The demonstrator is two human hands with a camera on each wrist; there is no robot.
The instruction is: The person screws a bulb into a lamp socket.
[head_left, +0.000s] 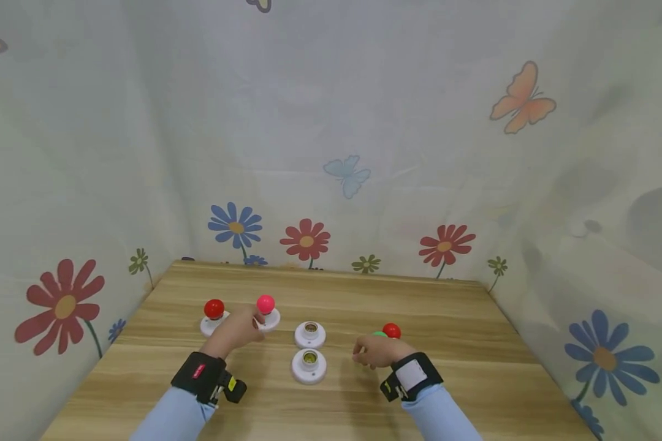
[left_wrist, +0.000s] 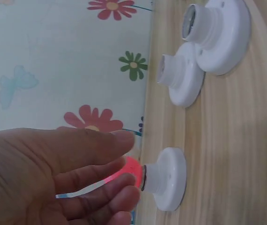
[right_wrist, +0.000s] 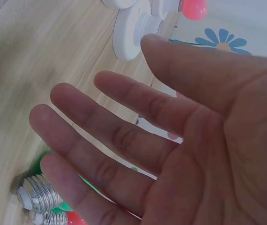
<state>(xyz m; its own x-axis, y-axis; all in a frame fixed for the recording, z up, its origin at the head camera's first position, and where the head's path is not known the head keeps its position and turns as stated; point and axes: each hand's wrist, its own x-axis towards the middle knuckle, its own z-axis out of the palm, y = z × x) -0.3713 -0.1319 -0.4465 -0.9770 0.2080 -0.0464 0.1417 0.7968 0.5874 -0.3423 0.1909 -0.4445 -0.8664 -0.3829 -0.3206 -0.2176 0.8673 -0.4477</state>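
A pink bulb [head_left: 266, 304] stands upright in a white round lamp socket [head_left: 273, 320] at the left. My left hand [head_left: 237, 329] is beside it; in the left wrist view its loosely bent fingers overlap the pink bulb [left_wrist: 132, 168], with a gap between thumb and fingers. Farther left, a red bulb [head_left: 214, 309] sits in another white socket [head_left: 207, 327], partly behind that hand. My right hand [head_left: 380, 351] holds nothing, fingers spread and slightly bent. Close to it lie a green bulb [head_left: 379, 334] and a second red bulb [head_left: 391, 331], their metal screw bases [right_wrist: 40, 194] showing in the right wrist view.
Between the hands, two white sockets without bulbs stand one behind the other: a far socket [head_left: 310, 335] and a near socket [head_left: 309, 370]. Everything rests on a wood-grain table [head_left: 463, 380]. A flowered curtain [head_left: 408, 147] borders its back and sides.
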